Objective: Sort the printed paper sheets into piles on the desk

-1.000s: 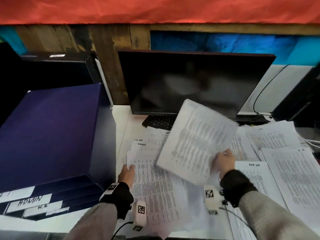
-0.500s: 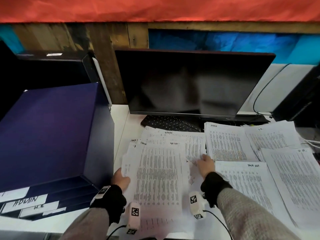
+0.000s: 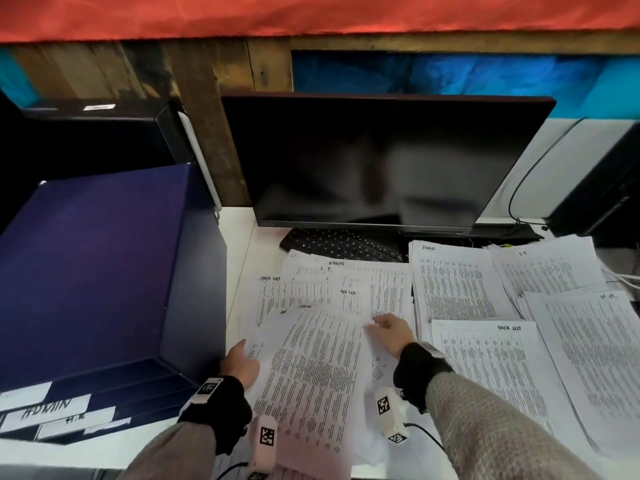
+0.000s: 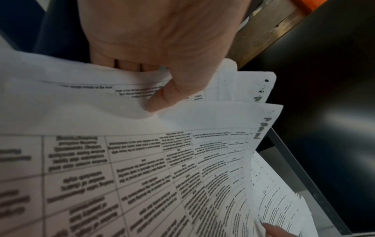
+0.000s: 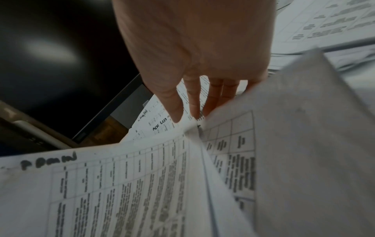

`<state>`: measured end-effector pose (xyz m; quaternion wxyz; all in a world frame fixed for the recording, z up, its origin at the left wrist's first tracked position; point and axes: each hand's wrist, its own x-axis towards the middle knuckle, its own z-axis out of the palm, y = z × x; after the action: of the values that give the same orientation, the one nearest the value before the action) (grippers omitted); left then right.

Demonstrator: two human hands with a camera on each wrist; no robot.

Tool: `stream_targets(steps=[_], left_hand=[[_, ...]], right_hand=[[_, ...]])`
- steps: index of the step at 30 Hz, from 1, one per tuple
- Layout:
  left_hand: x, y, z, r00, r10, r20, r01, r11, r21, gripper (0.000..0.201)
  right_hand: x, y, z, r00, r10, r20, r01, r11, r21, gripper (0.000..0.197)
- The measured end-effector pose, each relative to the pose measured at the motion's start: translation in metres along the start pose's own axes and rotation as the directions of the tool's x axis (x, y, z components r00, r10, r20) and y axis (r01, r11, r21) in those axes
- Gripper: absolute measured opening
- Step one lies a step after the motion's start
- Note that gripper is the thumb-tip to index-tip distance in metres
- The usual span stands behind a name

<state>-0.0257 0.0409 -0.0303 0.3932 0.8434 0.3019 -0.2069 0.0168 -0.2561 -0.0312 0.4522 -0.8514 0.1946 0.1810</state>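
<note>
Printed sheets (image 3: 311, 368): thin matt white paper, flexing. Monitor (image 3: 374, 161): glossy black screen, smooth plastic bezel; storage box (image 3: 97, 265): matt navy board with paper labels. Wall planks (image 3: 194, 109): rough weathered wood; sleeves (image 3: 485, 427): coarse grey knit.

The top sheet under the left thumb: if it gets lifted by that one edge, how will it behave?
Likely floppy: the top sheet already bows and curls where the left hand pinches it. Probably light, yet it may slide or drag loose sheets fanned beneath. The right hand lies flat there, which should steady them.
</note>
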Motion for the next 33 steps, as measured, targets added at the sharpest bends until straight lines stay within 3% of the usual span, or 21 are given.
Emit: stream_targets(steps=[2,6,11,14,20,22,24,27,30,33], left_hand=[[0.000,-0.001,0.000,1.000,-0.001,0.000,0.001,1.000,0.004,0.054],[0.001,-0.001,0.000,1.000,0.001,-0.007,-0.001,1.000,-0.003,0.053],[-0.007,0.003,0.000,0.999,0.035,-0.024,-0.035,0.999,-0.028,0.038],[-0.011,0.005,-0.001,0.998,0.045,-0.032,-0.046,0.998,-0.046,0.031],[-0.013,0.005,-0.002,0.999,0.043,-0.020,-0.044,0.998,-0.041,0.029],[-0.013,0.005,-0.002,0.999,0.041,-0.023,-0.042,0.998,-0.043,0.030],[-0.014,0.006,-0.003,0.999,0.039,-0.023,-0.040,0.998,-0.041,0.030],[-0.013,0.006,-0.003,0.999,0.034,-0.018,-0.035,0.999,-0.032,0.029],[-0.012,0.005,-0.002,0.999,0.031,-0.024,-0.032,0.999,-0.016,0.032],[-0.013,0.006,-0.002,0.999,0.036,-0.031,-0.037,0.999,-0.015,0.028]], right_hand=[[0.000,-0.005,0.000,1.000,-0.008,0.015,0.007,0.999,0.051,0.052],[-0.001,-0.010,0.008,0.989,-0.148,-0.007,0.148,0.988,0.033,0.035],[-0.017,-0.004,0.022,0.917,-0.363,-0.165,0.332,0.924,-0.187,0.030],[-0.020,0.004,0.024,0.881,-0.458,-0.118,0.421,0.873,-0.248,0.030],[-0.029,0.005,0.016,0.866,-0.497,-0.054,0.482,0.858,-0.178,0.022],[-0.031,0.005,0.013,0.883,-0.468,-0.034,0.458,0.876,-0.154,0.021],[-0.031,0.000,0.008,0.913,-0.394,-0.110,0.389,0.919,-0.065,0.024],[-0.017,-0.003,-0.008,0.954,-0.135,-0.268,0.195,0.958,0.212,0.034],[0.002,0.003,-0.024,0.972,0.162,-0.171,-0.061,0.875,0.480,0.050],[0.014,0.003,-0.031,0.979,0.196,-0.064,-0.142,0.865,0.481,0.060]])
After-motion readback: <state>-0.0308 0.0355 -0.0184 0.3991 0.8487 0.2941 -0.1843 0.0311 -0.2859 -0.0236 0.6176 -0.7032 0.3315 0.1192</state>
